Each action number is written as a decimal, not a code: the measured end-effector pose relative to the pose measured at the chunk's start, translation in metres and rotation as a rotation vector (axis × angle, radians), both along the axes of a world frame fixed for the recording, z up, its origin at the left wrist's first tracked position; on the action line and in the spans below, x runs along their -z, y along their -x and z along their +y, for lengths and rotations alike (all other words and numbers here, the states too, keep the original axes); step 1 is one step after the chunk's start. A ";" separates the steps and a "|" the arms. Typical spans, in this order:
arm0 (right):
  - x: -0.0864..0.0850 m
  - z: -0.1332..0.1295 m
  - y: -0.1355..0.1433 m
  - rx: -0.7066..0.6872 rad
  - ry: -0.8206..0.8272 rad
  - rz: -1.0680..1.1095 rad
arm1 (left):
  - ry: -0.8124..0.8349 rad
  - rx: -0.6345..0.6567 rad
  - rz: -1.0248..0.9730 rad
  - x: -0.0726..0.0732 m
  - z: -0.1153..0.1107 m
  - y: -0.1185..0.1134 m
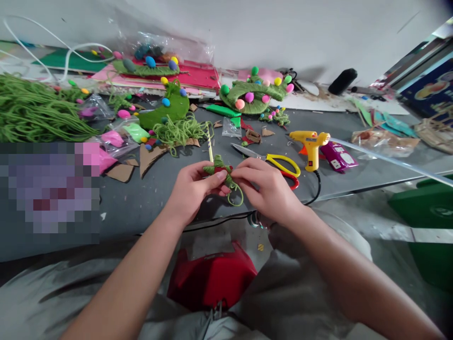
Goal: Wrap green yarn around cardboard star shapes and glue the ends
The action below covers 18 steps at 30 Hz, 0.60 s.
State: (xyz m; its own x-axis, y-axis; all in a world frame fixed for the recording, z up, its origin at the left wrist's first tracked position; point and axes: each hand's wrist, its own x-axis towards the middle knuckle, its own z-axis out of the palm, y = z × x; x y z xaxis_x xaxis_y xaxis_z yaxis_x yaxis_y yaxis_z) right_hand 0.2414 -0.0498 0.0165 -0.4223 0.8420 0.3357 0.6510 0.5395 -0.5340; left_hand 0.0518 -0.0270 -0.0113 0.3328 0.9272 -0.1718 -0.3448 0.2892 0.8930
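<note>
My left hand [193, 189] and my right hand [269, 189] meet over the near edge of the grey table [141, 203]. Together they pinch a small red piece wrapped in green yarn [219, 168]. A loop of the yarn [236, 196] hangs down between my thumbs. A thin pale stick [210, 146] lies just beyond the piece, next to a tangle of loose green yarn [180, 130].
Yellow-handled scissors [279, 163] and a yellow glue gun [311, 146] lie right of my hands. Finished yarn shapes with coloured pom-poms [253, 92] sit at the back. A big yarn bundle [31, 111] is at far left. Cardboard scraps [148, 158] lie nearby. A red stool [212, 276] shows between my knees.
</note>
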 end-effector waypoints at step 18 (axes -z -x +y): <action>-0.011 0.024 -0.017 0.009 0.113 -0.067 | -0.093 0.183 0.353 -0.008 -0.004 -0.009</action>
